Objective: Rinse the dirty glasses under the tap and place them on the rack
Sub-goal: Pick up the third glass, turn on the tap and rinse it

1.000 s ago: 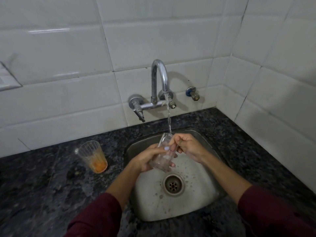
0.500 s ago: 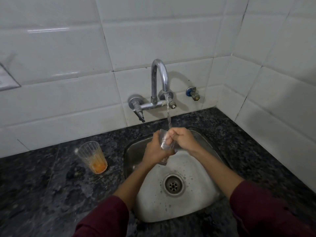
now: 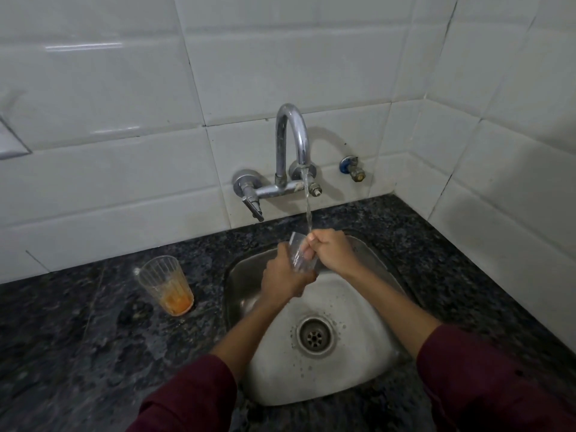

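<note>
Nearest the camera, two dark red sleeves (image 3: 193, 397) reached in over the front edge of the steel sink (image 3: 367, 381), which was set in a dark speckled counter (image 3: 62, 353). The sink's round drain (image 3: 314, 336) lay between the forearms, with water droplets scattered on the basin around it. Above the back half of the sink, the left hand (image 3: 282, 277) was wrapped around the lower part of a clear glass (image 3: 297, 251), fingers closed on it, holding it tilted with its mouth up toward the wall. The right hand (image 3: 330, 252) was curled at the glass's rim, its fingers (image 3: 308, 254) apparently tucked into the mouth. A thin stream of water (image 3: 308, 207) fell onto the rim and the right knuckles. To the left of the sink, on the counter, a second ribbed glass (image 3: 166, 283) stood upright with orange residue at its bottom. Behind the sink, the chrome tap (image 3: 291, 141) arched out from the white tiled wall (image 3: 280, 57), and a small blue-capped valve (image 3: 350, 166) sat on the wall to the tap's right.
</note>
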